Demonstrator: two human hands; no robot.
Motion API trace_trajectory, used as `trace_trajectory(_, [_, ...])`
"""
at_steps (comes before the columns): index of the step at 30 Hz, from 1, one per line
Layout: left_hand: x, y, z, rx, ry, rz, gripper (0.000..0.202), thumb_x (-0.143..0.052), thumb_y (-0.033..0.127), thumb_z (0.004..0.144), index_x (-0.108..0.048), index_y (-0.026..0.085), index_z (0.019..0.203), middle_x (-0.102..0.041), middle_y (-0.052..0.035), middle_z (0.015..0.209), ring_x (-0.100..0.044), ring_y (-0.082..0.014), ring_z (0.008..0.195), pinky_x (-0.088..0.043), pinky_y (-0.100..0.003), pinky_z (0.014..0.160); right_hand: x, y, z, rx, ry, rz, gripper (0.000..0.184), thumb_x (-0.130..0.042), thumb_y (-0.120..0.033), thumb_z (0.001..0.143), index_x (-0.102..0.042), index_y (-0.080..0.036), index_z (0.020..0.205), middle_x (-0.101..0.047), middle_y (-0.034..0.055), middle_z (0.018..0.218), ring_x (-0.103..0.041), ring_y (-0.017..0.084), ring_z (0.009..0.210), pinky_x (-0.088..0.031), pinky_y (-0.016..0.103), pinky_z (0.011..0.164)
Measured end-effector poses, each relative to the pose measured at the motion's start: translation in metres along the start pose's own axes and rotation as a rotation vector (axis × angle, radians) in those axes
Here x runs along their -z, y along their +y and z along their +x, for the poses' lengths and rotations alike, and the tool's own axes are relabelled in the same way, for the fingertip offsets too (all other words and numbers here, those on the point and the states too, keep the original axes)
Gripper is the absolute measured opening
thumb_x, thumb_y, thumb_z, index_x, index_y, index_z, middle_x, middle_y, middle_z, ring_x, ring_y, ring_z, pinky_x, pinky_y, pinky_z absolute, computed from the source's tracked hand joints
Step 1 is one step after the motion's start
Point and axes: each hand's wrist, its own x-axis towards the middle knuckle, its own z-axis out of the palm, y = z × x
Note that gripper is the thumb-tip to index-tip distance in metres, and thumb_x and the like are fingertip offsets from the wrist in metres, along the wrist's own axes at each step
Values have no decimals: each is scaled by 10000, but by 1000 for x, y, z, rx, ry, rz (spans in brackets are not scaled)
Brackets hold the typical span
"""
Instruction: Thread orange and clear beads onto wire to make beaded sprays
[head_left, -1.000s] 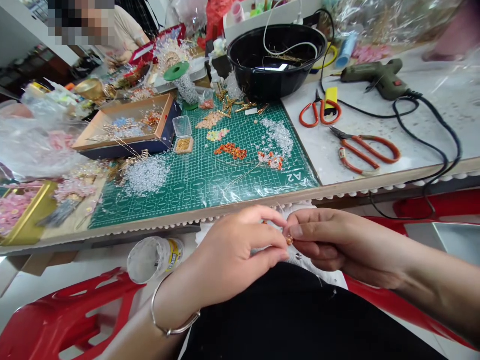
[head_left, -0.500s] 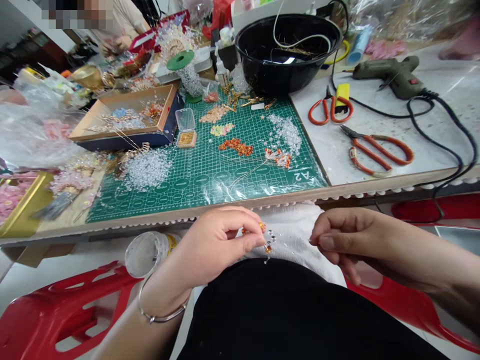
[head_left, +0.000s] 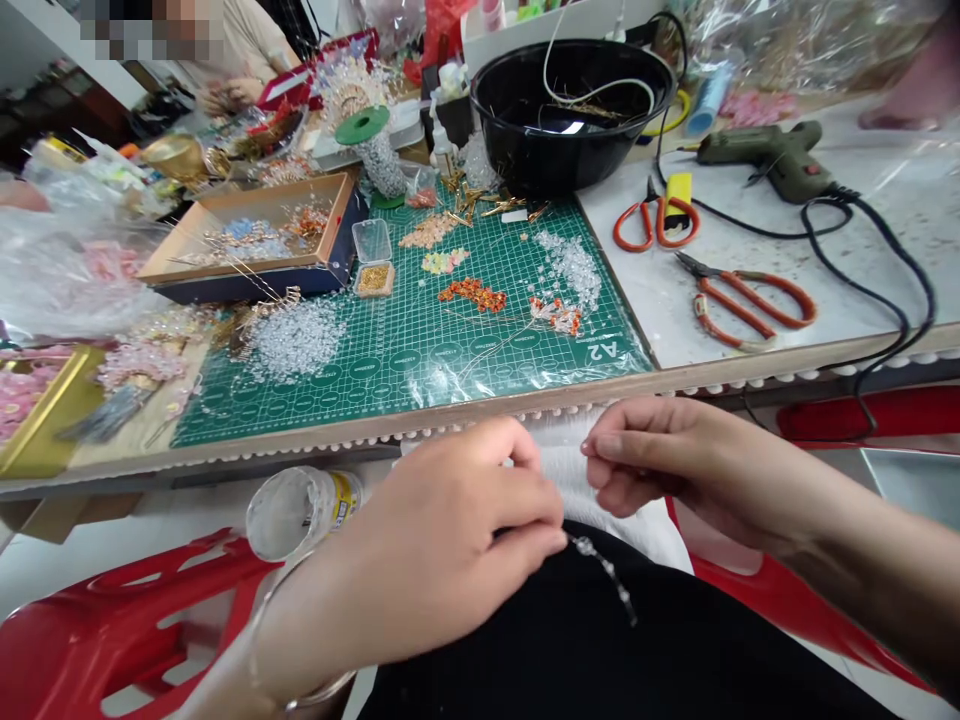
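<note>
Where left hand covers it, beaded wire vanishes.

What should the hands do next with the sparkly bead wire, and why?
I think the right hand should probably pinch the loose end of the beaded wire. The wire pokes out from under the fingers of the left hand, with nothing holding up its free end above the black lap cloth. The right hand's fingers are close by and look empty.

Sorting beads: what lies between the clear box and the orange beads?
In the head view, a small cluster of pale beads sits on the green mat.
</note>
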Motion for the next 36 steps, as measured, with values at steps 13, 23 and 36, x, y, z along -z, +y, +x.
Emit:
trace_trajectory(13, [-29, -1, 20, 98, 204, -51, 186, -579, 195, 874, -665, 187, 708, -554, 13, 735, -535, -125, 686, -369, -288, 605, -19, 1, -5, 23, -122, -10, 273, -903, -404, 706, -773, -166, 737, -742, 14, 690, -677, 101, 569, -559, 201, 575])
trace_trajectory(23, [-14, -23, 2, 220, 280, -135, 239, -555, 199, 924, -620, 268, 1144, -698, 20, 941, -540, -118, 634, -388, -269, 581, 7, -5, -6, 6, -34, 38, 267, -919, -400, 684, -776, -177, 721, -712, 13, 668, -653, 102, 512, -542, 203, 525])
trace_trajectory(36, [-21, -10, 14, 46, 261, -317, 249, -548, 369, 1000, -591, 247, 1213, -701, -52, 1248, -669, -209, 1065, -494, -325, 869, 6, -10, -11, 17, -23, -4, 314, -929, -444, 651, -765, -184, 715, -681, 14, 651, -625, 111, 508, -534, 232, 519])
